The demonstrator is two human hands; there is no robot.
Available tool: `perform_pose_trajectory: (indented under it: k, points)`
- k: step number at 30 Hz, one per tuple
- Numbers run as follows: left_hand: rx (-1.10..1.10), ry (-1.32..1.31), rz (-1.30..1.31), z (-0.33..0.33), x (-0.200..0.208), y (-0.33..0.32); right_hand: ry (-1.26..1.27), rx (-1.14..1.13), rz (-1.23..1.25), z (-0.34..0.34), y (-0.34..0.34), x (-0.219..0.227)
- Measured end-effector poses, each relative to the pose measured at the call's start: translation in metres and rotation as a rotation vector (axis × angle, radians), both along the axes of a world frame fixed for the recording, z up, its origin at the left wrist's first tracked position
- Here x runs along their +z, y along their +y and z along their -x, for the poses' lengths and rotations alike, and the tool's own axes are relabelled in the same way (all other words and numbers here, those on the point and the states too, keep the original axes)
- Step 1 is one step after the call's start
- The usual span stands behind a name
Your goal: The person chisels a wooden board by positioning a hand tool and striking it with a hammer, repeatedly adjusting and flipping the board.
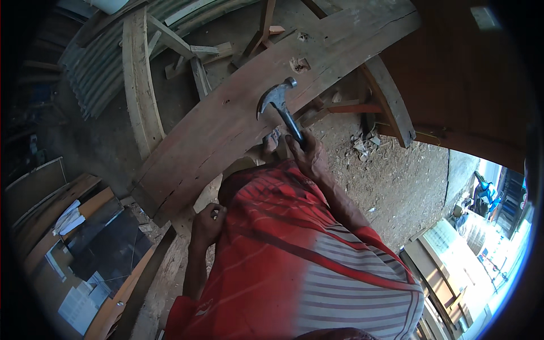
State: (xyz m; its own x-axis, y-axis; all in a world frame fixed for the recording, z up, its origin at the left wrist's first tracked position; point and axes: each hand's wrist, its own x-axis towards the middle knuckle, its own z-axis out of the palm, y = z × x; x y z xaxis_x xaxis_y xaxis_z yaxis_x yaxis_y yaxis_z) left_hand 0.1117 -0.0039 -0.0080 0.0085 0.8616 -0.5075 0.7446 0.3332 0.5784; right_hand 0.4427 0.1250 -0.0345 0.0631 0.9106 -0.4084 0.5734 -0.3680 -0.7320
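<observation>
Claw hammer in the grasp of the right hand, whose fingers close around the lower handle; the head lies ahead of these fingers, claw to the left and striking face to the far right. In this view it overlaps the plank, but contact between the two cannot be judged. The left hand is curled near the shirt, thumb and finger forming a small ring; whether anything is pinched there cannot be told.

Good handling, as judged here, calls for a firm but unstrained grip low on the handle, the head turned squarely to the wood, the left fingers well aside, and care near the cracks along the plank's near edge.

Surface: worn, dusty timber running slantwise beyond both sets of fingers; ahead of the right ones, two ragged cut-outs. Room: right of the right fingers, an earthen-looking floor strewn with chips, and farther ahead a reddish-brown panel; far ahead of the left fingers, corrugated sheeting; to their left, a dark sheet among boards.
</observation>
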Motion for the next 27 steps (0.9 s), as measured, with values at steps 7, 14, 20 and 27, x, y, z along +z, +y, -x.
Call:
perform_pose_trajectory:
  k: [7, 14, 20, 27]
  points:
    - [0.818, -0.665, 0.384, -0.001, -0.051, 0.0, 0.109, -0.231, -0.11, -0.059, 0.065, -0.032]
    - [1.222, -1.005, 0.113, -0.025, -0.057, 0.023, 0.286, -0.6, -0.254, -0.086, 0.119, -0.054]
    - [1.295, -0.965, -0.061, -0.029, -0.073, 0.029, 0.238, -0.772, -0.249, -0.098, 0.153, -0.042]
    - [1.265, -0.984, -0.102, -0.028, -0.076, 0.028, 0.438, -0.829, -0.189, -0.109, 0.153, -0.052]
